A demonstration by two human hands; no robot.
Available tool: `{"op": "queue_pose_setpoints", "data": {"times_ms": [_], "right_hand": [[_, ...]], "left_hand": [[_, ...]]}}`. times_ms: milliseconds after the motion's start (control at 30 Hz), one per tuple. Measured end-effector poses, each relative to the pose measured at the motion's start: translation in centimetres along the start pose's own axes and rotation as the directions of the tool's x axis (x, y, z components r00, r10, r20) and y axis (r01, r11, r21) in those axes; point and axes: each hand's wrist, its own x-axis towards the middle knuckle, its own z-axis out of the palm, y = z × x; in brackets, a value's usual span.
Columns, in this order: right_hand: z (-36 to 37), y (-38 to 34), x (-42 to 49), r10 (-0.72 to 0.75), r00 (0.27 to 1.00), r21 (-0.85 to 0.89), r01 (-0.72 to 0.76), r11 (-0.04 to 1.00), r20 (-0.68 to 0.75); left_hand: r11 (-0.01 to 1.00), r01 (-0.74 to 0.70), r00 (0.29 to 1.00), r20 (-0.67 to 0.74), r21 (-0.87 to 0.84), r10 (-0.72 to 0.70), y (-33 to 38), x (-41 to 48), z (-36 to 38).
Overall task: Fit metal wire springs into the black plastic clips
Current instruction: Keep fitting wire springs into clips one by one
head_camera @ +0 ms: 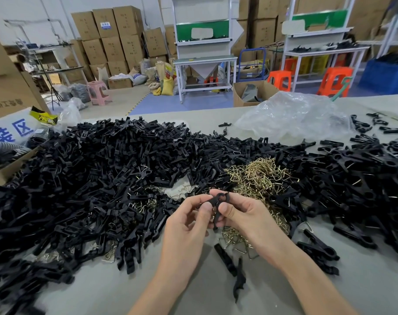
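Both my hands are over the middle of the surface. My left hand and right hand hold one black clip between them. The fingers of each hand are curled in, and thumbs and forefingers pinch the clip from either side. I cannot tell whether a wire sits in it.

The springs lie in a brassy pile just beyond my hands at 12 to 1 o'clock, with more trailing under my right wrist. A deep heap of clips fills 9 to 11 o'clock and touches a box at the left edge. A second spread of clips covers 2 to 4 o'clock.

Bare room lies at 6 o'clock, around and between my forearms, with two loose pieces lying there. The far edge runs across at 12 o'clock, and a crumpled clear bag sits near it at 1 o'clock.
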Motion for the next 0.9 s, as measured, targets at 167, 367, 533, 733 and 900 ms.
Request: {"op": "queue_pose_setpoints", "data": {"times_ms": [167, 367, 533, 733, 900], "right_hand": [[0.2, 0.2, 0.1, -0.018, 1.000, -0.017, 0.018, 1.000, 0.013], [0.3, 0.1, 0.1, -0.015, 1.000, 0.037, 0.015, 0.999, 0.000], [0.3, 0.2, 0.1, -0.043, 0.999, 0.056, 0.044, 0.997, -0.014], [0.0, 0.1, 0.2, -0.081, 0.992, 0.017, 0.083, 0.996, -0.096], [-0.9, 0.0, 0.4, -0.117, 0.948, 0.088, 0.149, 0.985, -0.296]], "left_hand": [[0.998, -0.013, 0.999, -0.041, -0.062, 0.011, 0.2, -0.2, 0.4], [0.999, -0.001, 1.000, -0.026, -0.040, 0.000, 0.2, -0.2, 0.5], [1.000, -0.006, 1.000, 0.006, -0.027, 0.006, 0.1, -0.2, 0.4], [0.997, -0.011, 1.000, 0.021, 0.080, 0.010, -0.3, -0.1, -0.3], [0.730, -0.150, 0.985, 0.164, 0.667, 0.053, -2.0, 0.4, -1.4]]}}
